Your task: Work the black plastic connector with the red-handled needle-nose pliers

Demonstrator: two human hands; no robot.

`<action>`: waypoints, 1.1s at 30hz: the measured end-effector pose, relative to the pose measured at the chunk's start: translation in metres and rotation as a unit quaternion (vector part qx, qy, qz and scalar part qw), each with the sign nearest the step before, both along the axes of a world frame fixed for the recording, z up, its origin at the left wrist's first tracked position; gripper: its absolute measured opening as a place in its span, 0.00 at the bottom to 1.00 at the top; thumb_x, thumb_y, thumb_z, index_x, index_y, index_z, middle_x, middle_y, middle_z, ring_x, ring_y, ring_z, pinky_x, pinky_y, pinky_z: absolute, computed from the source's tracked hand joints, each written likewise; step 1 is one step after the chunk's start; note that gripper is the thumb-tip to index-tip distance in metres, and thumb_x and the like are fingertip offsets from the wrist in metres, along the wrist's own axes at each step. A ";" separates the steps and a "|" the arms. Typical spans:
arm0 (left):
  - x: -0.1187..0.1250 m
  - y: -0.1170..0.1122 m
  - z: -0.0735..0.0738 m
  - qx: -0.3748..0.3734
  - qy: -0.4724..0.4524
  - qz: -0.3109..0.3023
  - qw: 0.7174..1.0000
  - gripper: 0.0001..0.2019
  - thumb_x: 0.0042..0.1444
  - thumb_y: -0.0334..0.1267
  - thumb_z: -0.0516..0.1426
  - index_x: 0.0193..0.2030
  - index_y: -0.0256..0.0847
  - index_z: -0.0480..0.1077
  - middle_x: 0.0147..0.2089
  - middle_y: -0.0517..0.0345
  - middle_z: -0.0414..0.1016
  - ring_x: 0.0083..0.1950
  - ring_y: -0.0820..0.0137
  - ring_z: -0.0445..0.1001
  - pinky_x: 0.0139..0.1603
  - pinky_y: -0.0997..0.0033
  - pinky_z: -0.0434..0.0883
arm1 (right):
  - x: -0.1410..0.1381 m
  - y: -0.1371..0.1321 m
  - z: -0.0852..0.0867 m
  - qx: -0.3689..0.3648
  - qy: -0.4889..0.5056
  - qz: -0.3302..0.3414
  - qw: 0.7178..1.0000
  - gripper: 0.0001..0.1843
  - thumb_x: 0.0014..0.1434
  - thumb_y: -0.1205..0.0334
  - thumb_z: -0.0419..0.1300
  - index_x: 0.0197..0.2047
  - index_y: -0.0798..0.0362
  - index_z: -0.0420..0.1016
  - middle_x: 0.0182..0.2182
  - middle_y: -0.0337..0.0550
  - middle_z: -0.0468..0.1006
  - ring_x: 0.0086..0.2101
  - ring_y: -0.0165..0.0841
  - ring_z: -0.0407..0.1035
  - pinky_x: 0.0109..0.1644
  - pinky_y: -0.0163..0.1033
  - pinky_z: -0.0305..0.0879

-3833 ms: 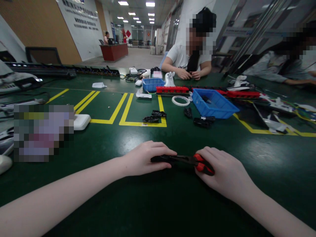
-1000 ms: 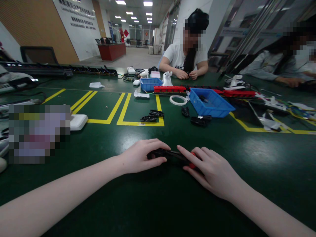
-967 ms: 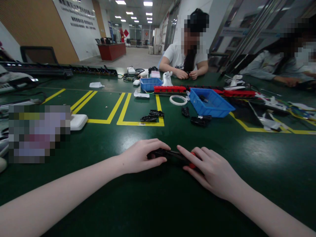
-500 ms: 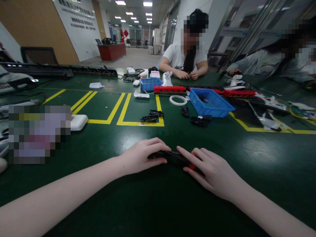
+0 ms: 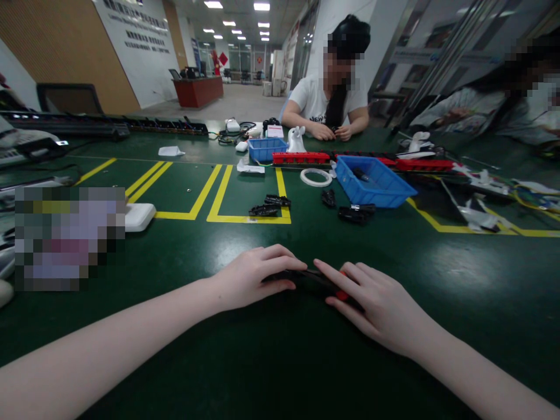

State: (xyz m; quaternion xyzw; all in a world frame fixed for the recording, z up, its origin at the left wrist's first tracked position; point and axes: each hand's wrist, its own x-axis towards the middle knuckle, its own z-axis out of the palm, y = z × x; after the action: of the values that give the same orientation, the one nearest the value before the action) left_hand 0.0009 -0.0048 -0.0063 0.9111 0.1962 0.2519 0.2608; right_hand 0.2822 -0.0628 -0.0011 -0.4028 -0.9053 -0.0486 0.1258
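Low over the near part of the green table, a slim black part (image 5: 315, 279) spans the gap between my two hands. Its exact kind is not clear against the dark surface. My left hand (image 5: 262, 274) is closed on the left end, thumb below and fingers above. At the other end, my right hand (image 5: 371, 297) grips it between thumb and fingers, where a red-orange piece (image 5: 342, 295) shows. The palms hide both ends. Beyond my hands lie small black parts (image 5: 264, 210), a second black bundle (image 5: 355, 214) and a single black piece (image 5: 328, 198).
A large blue bin (image 5: 376, 189) with dark items and a smaller blue bin (image 5: 266, 150) stand farther back. Nearby are a white tape roll (image 5: 315, 177), a red strip (image 5: 301, 158) and a white box (image 5: 140, 217). Two other people (image 5: 329, 105) sit across the table.
My left fingertips have shifted slightly right along the black part, which has tilted a little. My right hand barely moves. The far-right person's hand has lifted off the table.
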 end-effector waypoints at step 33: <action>0.000 -0.001 0.003 -0.074 -0.034 0.004 0.997 0.15 0.66 0.32 0.58 0.59 0.43 0.69 0.58 0.51 0.71 0.58 0.63 0.74 0.59 0.59 0.75 | -0.002 -0.001 0.001 0.034 -0.009 -0.010 0.999 0.29 0.70 0.57 0.51 0.71 0.55 0.57 0.39 0.48 0.77 0.33 0.36 0.70 0.34 0.40 0.69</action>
State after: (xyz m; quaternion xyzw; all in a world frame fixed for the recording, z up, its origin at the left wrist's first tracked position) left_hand 0.0013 -0.0055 -0.0031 0.8795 0.2089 0.2680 0.3333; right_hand 0.2799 -0.0636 -0.0006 -0.4071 -0.9001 -0.0843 0.1306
